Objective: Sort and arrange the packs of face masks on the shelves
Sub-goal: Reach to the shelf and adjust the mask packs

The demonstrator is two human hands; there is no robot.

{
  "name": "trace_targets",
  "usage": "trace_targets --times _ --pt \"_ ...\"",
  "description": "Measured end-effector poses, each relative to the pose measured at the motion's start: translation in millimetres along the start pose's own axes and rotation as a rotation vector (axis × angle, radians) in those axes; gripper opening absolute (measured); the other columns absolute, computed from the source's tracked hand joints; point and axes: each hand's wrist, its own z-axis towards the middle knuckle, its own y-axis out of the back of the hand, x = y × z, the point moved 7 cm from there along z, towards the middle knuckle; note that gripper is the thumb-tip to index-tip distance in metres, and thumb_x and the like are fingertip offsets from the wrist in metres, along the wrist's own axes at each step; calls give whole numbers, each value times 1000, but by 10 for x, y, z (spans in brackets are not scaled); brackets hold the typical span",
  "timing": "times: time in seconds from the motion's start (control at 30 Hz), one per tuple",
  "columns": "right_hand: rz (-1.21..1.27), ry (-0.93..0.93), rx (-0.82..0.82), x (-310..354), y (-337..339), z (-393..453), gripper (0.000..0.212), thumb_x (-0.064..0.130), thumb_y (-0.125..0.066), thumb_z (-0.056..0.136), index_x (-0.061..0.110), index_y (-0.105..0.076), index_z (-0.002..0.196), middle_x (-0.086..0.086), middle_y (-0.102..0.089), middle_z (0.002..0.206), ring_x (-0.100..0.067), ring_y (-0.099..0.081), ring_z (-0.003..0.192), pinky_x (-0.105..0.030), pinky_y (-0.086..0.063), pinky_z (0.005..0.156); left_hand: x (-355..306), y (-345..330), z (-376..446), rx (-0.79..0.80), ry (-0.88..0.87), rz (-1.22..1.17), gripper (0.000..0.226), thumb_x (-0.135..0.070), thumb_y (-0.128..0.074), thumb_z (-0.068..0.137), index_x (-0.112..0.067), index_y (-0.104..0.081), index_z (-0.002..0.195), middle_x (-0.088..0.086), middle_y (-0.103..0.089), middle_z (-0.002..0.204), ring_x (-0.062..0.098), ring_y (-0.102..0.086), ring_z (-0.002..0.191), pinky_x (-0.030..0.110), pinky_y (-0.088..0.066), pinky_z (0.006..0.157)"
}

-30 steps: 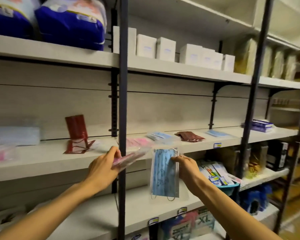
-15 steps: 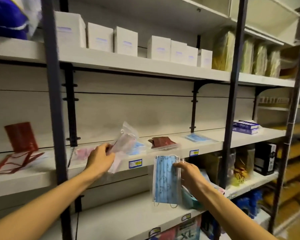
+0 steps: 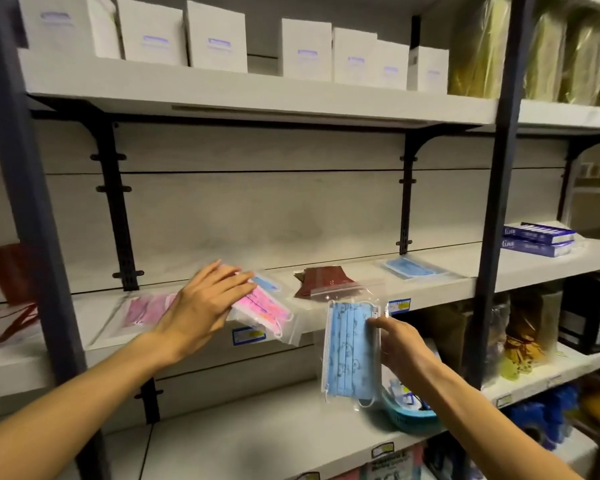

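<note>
- the middle shelf [image 3: 326, 303] runs between two dark uprights; its front edge carries price tags [image 3: 399, 305], and a wide bare stretch lies behind the packs up to the back panel.
- the left hand [image 3: 201, 306] lies flat with straight fingers on a pink mask pack [image 3: 267, 311], pressing it down; the pack's lower corner hangs out past the shelf's front edge.
- a second pink pack [image 3: 142, 311] lies flat on the shelf just left of that hand, near the front edge.
- a dark red pack [image 3: 326, 280] lies further back at the middle; a blue pack [image 3: 411, 266] lies well to its right, by the bracket.
- the right hand [image 3: 400, 348] pinches the right edge of a blue patterned mask pack [image 3: 349, 351], which hangs upright in the air below the shelf edge, in front of the lower shelf [image 3: 257, 427].
- that pack is a clear bag over pleated blue masks with a faint print and white ear loops at the bottom.
- white boxes [image 3: 305, 50] line the top shelf.
</note>
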Motion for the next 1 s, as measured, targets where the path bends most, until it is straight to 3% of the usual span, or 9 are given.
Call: trace_targets --times 0.07,0.13,0.23,0.47,0.57,0.73,0.87,0.93,1.0 --pt "-17 -11 42 -44 -62 162 48 40 -71 74 8 -69 110 -15 -76 105 -37 -70 107 -58 -48 103 151 -66 11 -17 26 67 50 -4 -72 79 -16 -68 127 3 -66 132 28 -62 117 45 -41 106" --pt "-45 -6 92 21 -216 241 42 39 -68 82 9 -69 111 -14 -76 106 -34 -70 107 -55 -49 101 331 -91 -16 -7 73 111 44 -10 -60 83 -19 -69 125 1 -68 125 28 -63 108 39 -39 95" --pt "-115 50 160 271 -558 336 27 34 -55 98 12 -67 111 -14 -74 106 -31 -68 104 -43 -54 83 645 -96 -73 49 148 96 41 -8 -73 78 -20 -73 116 0 -70 113 28 -64 100 36 -38 86" --pt "-268 210 318 780 -1648 908 22 21 -53 102 9 -70 109 -15 -71 113 -30 -68 106 -44 -56 95 1524 -278 -384 166 309 -29 59 13 -83 55 -18 -80 105 -2 -76 109 19 -70 102 32 -24 114" --pt "-318 211 343 828 -2034 1214 25 17 -53 103 1 -69 114 -13 -69 109 -22 -65 95 -29 -55 76 1671 -504 -476 273 240 3 66 10 -84 57 -18 -75 116 -1 -74 117 20 -70 107 33 -38 110" --pt "-418 210 368 810 -2427 1701 22 16 -57 101 1 -70 109 -13 -69 107 -23 -64 96 -35 -52 88 1803 -772 -447 390 44 139 55 -14 -86 67 -24 -73 119 -4 -70 122 19 -66 110 29 -39 101" --pt "-388 183 398 803 -2527 1935 22 11 -55 101 -4 -67 111 -14 -67 102 -25 -63 96 -40 -52 90 1887 -798 -482 430 39 205 47 -19 -84 60 -26 -76 106 -5 -75 107 16 -73 93 27 -58 80" --pt "-359 157 419 821 -2512 1990 20 12 -55 100 -1 -67 110 -16 -69 109 -29 -65 101 -42 -55 92 1972 -849 -496 511 101 196 57 -10 -82 58 -24 -75 112 -4 -74 112 18 -73 99 30 -58 83" --pt "-287 149 421 900 -2440 2036 18 12 -56 100 -1 -66 107 -19 -71 109 -30 -70 98 -39 -59 84 2122 -926 -563 667 256 182 71 -6 -72 72 -26 -58 139 -3 -59 142 17 -57 129 29 -46 105"
